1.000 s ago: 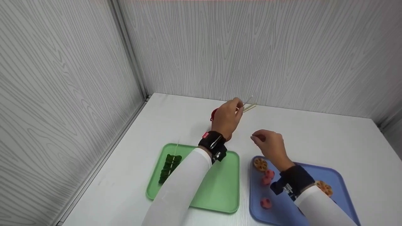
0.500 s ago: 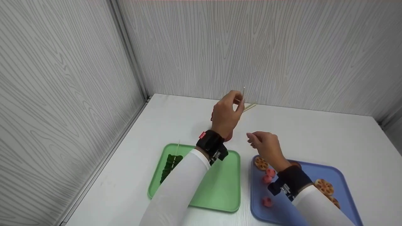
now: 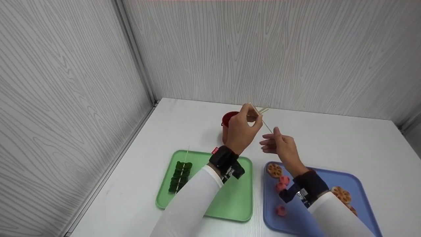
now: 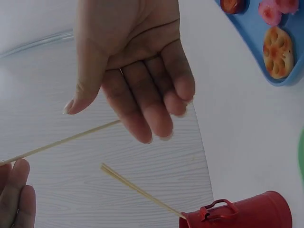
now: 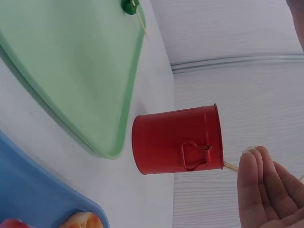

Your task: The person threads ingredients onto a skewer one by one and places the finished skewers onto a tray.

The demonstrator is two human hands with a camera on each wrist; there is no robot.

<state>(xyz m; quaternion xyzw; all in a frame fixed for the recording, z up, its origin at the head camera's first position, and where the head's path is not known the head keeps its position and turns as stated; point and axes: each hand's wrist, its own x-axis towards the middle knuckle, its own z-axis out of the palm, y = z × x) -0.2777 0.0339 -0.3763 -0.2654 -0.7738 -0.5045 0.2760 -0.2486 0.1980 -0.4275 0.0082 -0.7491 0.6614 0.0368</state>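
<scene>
Above the red bucket-like cup (image 3: 225, 129), my left hand (image 3: 242, 130) pinches a thin wooden skewer (image 3: 267, 126) between thumb and fingertips. The skewer slants down to the right, toward my right hand (image 3: 283, 148). That hand has its fingers extended and its thumb apart. In the left wrist view, the skewer's (image 4: 71, 138) far end passes behind the right hand's (image 4: 137, 71) fingers; whether they touch cannot be told. More skewers (image 4: 137, 190) stick out of the cup (image 4: 247, 213). The right wrist view shows the cup (image 5: 178, 140) upright on the table, with its side handle.
A green tray (image 3: 230, 205) bears a skewer threaded with dark green pieces (image 3: 180, 177). The blue tray (image 3: 353, 184) to its right holds lotus root slices (image 3: 341, 195) and pink pieces (image 3: 281, 210). Grey wood-grain panels (image 3: 210, 49) rise behind and at the left.
The skewer in my left hand has swung from pointing up to slanting down right. My right hand has unfolded its fingers from a pinch-like curl and lifted its thumb beside the skewer's end.
</scene>
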